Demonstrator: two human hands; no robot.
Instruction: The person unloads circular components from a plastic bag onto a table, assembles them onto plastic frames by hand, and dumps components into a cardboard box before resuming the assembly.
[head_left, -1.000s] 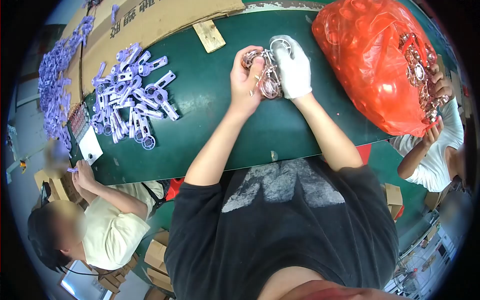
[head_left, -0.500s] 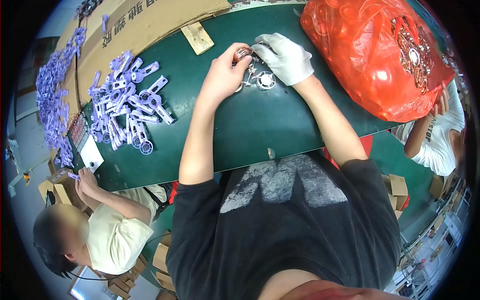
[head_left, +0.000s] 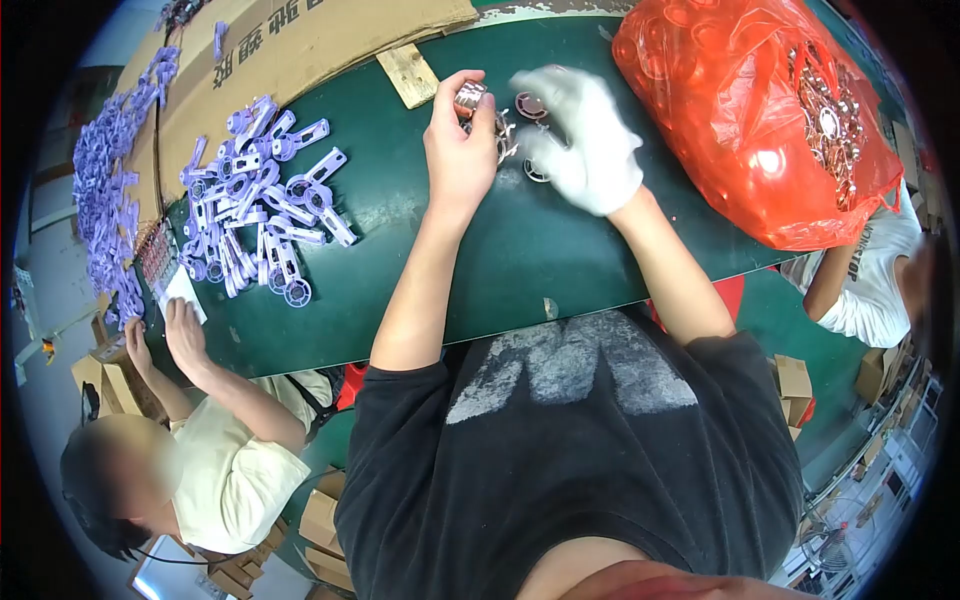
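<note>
My bare left hand [head_left: 462, 140] is closed around a shiny copper-coloured metal part [head_left: 470, 97], pinched between thumb and fingers; its exact kind I cannot make out. More small metallic bits [head_left: 503, 138] show beside the thumb, and I cannot tell whether they are held too. My right hand [head_left: 585, 140], in a white glove, is smeared by motion to the right of the left hand. Its thumb and fingers look apart. Near its fingertips is a round, spoked wheel-like part [head_left: 530, 105], and a second round part [head_left: 537, 170] is partly hidden under the thumb.
A pile of lilac plastic parts [head_left: 260, 205] lies on the green table [head_left: 400, 270] at left, with more on cardboard [head_left: 300, 45] beyond. A wooden piece [head_left: 408, 76] lies behind my hands. A red bag [head_left: 740, 120] of metallic parts stands at right. Co-workers sit at both sides.
My hands were together over the small parts and have moved apart. The left tilts upright with the copper-coloured part; the right has shifted right and slightly down. The left co-worker's hands moved.
</note>
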